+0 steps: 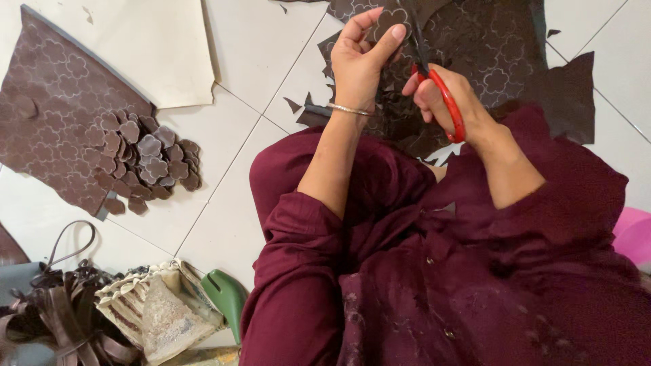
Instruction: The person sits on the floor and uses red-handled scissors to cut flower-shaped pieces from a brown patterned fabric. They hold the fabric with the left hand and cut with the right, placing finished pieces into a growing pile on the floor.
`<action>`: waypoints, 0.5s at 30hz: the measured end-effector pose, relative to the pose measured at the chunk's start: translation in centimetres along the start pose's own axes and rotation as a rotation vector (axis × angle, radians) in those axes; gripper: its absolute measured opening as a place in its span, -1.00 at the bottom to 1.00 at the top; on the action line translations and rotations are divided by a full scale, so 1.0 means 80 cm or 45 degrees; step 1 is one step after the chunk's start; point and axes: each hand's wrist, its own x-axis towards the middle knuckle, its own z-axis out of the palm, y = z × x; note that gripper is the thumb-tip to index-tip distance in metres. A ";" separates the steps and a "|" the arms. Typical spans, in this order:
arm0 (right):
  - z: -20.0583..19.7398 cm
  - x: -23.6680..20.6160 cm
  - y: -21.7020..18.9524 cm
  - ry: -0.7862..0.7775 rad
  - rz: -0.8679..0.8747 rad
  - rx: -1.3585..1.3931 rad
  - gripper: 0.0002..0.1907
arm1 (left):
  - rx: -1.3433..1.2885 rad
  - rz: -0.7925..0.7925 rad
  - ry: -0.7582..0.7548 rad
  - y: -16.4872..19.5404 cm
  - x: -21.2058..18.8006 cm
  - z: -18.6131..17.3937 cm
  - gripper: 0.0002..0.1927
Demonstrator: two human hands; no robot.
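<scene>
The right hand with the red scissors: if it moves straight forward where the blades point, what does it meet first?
Most likely the brown leather sheet with traced flower outlines, near the flower piece pinched in the left hand's fingers. The right hand is close; depth is unclear.

White tiled floor (224, 224) with thin dark grout lines; at upper left a brown leather sheet (54, 115) stamped with flower outlines, partly over a cream sheet (156, 47); beside it a heap of cut brown flower shapes (146, 159); at lower left a tangle of brown straps (61, 318), a frayed cream bundle (159, 312), a green object (227, 298); small dark scraps (293, 105) near the top.
</scene>
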 end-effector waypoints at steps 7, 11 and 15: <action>-0.006 0.002 -0.007 -0.033 0.078 -0.072 0.06 | 0.036 -0.022 -0.047 0.007 0.004 -0.008 -0.58; -0.011 0.001 -0.013 -0.072 0.057 -0.035 0.03 | 0.059 0.008 -0.068 0.008 0.008 -0.009 -0.59; -0.014 -0.001 -0.019 -0.081 0.031 -0.023 0.00 | 0.013 -0.035 -0.064 0.009 0.010 -0.010 -0.61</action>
